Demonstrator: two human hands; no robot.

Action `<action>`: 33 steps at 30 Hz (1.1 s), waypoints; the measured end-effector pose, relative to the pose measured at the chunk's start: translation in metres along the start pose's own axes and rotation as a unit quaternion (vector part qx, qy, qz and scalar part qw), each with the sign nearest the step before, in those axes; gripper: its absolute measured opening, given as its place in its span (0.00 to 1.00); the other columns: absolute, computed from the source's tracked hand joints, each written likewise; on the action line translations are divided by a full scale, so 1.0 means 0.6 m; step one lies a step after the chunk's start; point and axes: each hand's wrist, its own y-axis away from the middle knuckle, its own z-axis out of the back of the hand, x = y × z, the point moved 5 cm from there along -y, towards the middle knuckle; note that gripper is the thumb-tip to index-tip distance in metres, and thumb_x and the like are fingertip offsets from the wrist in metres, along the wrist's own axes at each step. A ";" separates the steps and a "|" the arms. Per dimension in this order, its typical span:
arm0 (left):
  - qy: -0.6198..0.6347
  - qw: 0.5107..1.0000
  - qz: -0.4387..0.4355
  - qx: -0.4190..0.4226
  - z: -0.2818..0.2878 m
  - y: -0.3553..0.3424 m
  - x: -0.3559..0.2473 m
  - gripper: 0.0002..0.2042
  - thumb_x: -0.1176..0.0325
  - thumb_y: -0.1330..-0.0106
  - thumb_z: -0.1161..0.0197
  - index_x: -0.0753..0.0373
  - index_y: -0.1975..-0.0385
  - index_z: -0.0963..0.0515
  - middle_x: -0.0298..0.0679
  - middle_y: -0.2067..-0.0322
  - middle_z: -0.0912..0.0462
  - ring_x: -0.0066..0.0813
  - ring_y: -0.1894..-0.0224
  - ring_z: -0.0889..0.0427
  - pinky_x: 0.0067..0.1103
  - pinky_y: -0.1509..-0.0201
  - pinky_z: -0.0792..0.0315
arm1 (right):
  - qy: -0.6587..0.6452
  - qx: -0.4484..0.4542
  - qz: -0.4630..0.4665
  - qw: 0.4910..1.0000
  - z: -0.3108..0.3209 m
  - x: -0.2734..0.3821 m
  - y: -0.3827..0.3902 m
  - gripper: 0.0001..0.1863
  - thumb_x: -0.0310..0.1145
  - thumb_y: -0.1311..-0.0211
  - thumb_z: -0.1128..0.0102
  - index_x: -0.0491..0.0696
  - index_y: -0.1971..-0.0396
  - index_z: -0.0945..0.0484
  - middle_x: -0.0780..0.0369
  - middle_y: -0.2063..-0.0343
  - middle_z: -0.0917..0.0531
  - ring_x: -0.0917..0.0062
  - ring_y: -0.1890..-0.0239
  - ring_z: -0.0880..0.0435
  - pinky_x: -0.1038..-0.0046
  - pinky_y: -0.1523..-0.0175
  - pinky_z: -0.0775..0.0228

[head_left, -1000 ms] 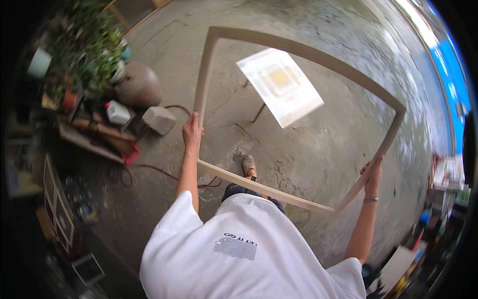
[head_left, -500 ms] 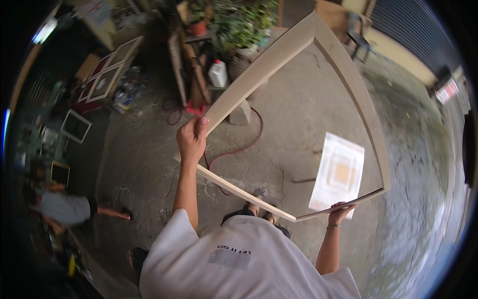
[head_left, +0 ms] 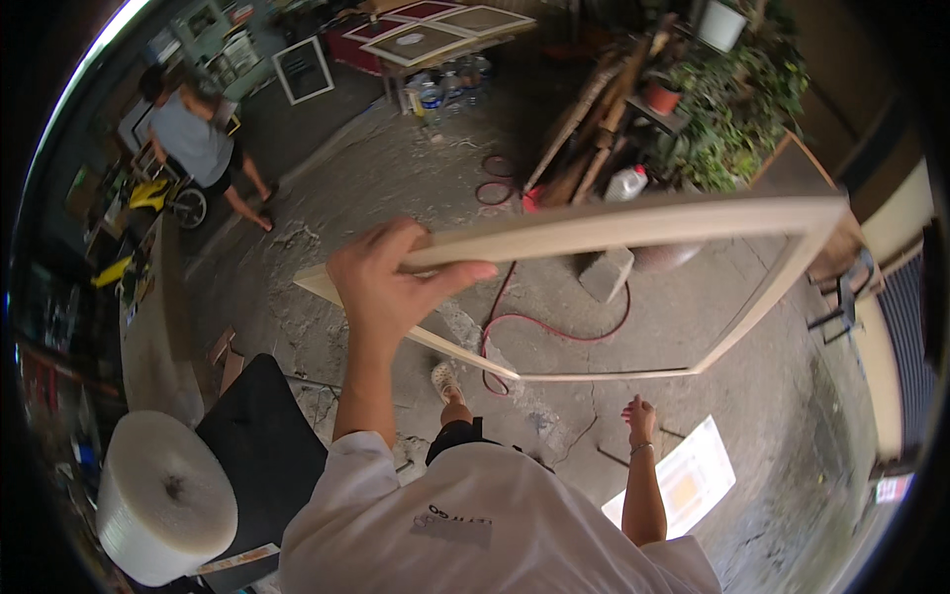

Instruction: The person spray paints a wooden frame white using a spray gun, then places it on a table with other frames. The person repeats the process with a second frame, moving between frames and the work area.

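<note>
My left hand (head_left: 379, 280) is closed round one end of a large pale wooden frame (head_left: 633, 224), thumb along the rail. The frame hangs tilted in front of me, with the floor visible through its opening. Lower right, my right hand (head_left: 641, 420) is off the frame and holds nothing, its fingers loosely apart. Near my right forearm lies a white printed sheet (head_left: 708, 465) with a square tan pattern, partly hidden by the arm.
A red hose (head_left: 564, 339) loops over the concrete floor beside a concrete block (head_left: 606, 275). Plants (head_left: 737, 109) and leaning boards stand beyond. At left are a bubble-wrap roll (head_left: 163, 505), a black panel (head_left: 262, 450) and another person (head_left: 193, 139); framed panels lie on a far table (head_left: 460, 35).
My right hand has let go of the frame. My left hand has swung the frame flatter, and my view has turned left, bringing the bubble-wrap roll into sight.
</note>
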 end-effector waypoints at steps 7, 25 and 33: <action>-0.159 0.982 -0.094 0.046 0.010 -0.078 0.231 0.30 0.31 0.57 0.28 0.55 0.84 0.27 0.30 0.84 0.24 0.26 0.83 0.24 0.23 0.78 0.34 | 0.146 0.160 0.372 0.903 -0.396 0.462 0.243 0.10 0.30 0.32 0.42 0.40 0.70 0.22 0.58 0.77 0.18 0.74 0.77 0.19 0.73 0.72 0.27; -0.276 0.940 -0.057 0.191 -0.017 -0.232 0.852 0.24 0.37 0.48 0.32 0.55 0.77 0.21 0.31 0.80 0.21 0.30 0.75 0.18 0.26 0.70 0.28 | 0.342 0.266 0.725 0.535 -1.133 1.133 0.314 0.22 0.52 0.48 0.30 0.49 0.67 0.22 0.61 0.77 0.19 0.64 0.70 0.18 0.63 0.59 0.31; -0.229 0.831 0.270 0.429 0.003 -0.367 1.174 0.18 0.48 0.40 0.33 0.60 0.68 0.19 0.41 0.74 0.16 0.41 0.69 0.15 0.34 0.64 0.25 | 0.259 0.392 0.773 0.427 -1.535 1.259 0.264 0.16 0.50 0.43 0.34 0.52 0.72 0.25 0.65 0.80 0.20 0.65 0.75 0.19 0.65 0.58 0.31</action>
